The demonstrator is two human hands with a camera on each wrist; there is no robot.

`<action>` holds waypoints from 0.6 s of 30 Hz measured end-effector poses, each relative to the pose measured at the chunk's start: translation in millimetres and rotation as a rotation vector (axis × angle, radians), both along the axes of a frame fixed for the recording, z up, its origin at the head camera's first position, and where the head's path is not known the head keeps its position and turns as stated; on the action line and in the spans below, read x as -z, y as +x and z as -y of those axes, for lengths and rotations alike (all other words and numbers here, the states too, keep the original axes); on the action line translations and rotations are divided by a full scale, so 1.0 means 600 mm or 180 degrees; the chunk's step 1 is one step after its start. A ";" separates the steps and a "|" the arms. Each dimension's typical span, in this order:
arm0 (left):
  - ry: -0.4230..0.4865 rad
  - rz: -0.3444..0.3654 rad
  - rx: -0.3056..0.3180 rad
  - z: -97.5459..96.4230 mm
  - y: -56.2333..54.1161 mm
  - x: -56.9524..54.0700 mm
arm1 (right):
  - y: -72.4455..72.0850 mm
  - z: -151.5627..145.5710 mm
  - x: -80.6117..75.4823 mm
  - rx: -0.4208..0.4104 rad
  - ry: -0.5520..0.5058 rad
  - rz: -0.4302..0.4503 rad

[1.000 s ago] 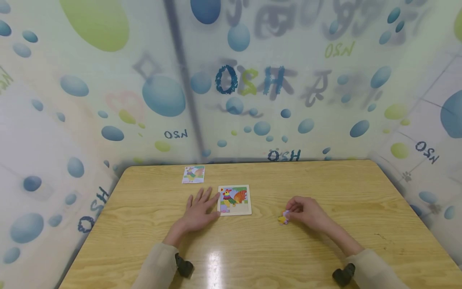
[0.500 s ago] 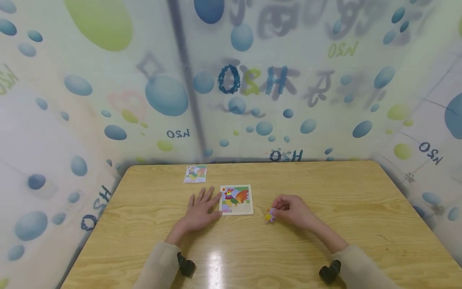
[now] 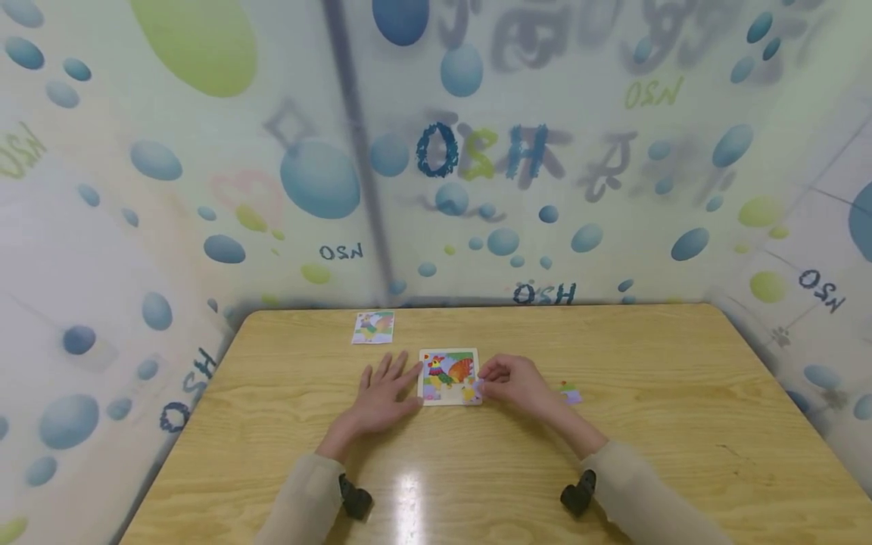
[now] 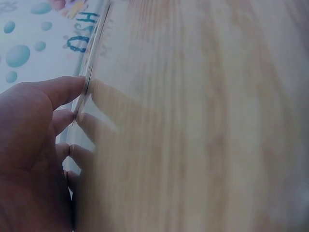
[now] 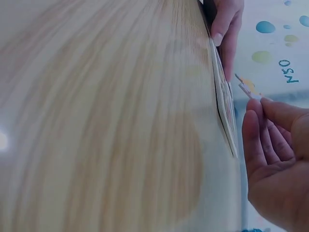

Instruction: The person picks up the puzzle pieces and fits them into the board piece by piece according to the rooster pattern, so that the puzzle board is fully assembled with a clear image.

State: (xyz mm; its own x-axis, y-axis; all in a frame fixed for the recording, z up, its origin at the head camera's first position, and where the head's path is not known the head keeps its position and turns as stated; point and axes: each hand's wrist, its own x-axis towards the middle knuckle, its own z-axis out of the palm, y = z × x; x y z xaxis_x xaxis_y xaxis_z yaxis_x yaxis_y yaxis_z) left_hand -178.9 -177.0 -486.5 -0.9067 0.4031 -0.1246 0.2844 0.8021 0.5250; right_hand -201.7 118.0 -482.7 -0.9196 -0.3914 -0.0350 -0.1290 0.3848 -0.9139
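Note:
A square jigsaw board (image 3: pixel 450 369) with a colourful rooster picture lies on the wooden table; a pale bare patch shows at its lower middle. My left hand (image 3: pixel 383 400) rests flat with spread fingers, index finger and thumb at the board's left edge. Between thumb and fingertips, my right hand (image 3: pixel 519 387) pinches a yellow and lilac puzzle piece (image 3: pixel 469 393), which overlaps the board's lower right corner in the head view. In the right wrist view this puzzle piece (image 5: pixel 248 87) is tilted and held above the board (image 5: pixel 223 104).
Right of the board, partly behind my right forearm, lies a lilac and green puzzle piece (image 3: pixel 571 393). A paler rooster picture card (image 3: pixel 373 328) lies near the table's back edge. A patterned wall (image 3: pixel 477 227) rises behind the table (image 3: pixel 647 363).
My right hand has moved left with the puzzle piece, from the right of the board to its lower right corner. The lilac and green piece has come into view. My left hand stays put.

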 end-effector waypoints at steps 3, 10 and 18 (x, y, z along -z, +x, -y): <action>0.0004 0.0008 0.0005 -0.001 -0.001 0.001 | -0.004 0.014 0.005 0.0074 -0.0036 -0.0024; -0.0017 0.0006 -0.0013 -0.002 -0.001 0.000 | -0.004 0.040 0.008 0.0267 -0.0039 0.0042; -0.0019 -0.0007 -0.0002 -0.001 -0.001 0.001 | -0.002 0.057 0.016 0.0381 -0.0060 0.0012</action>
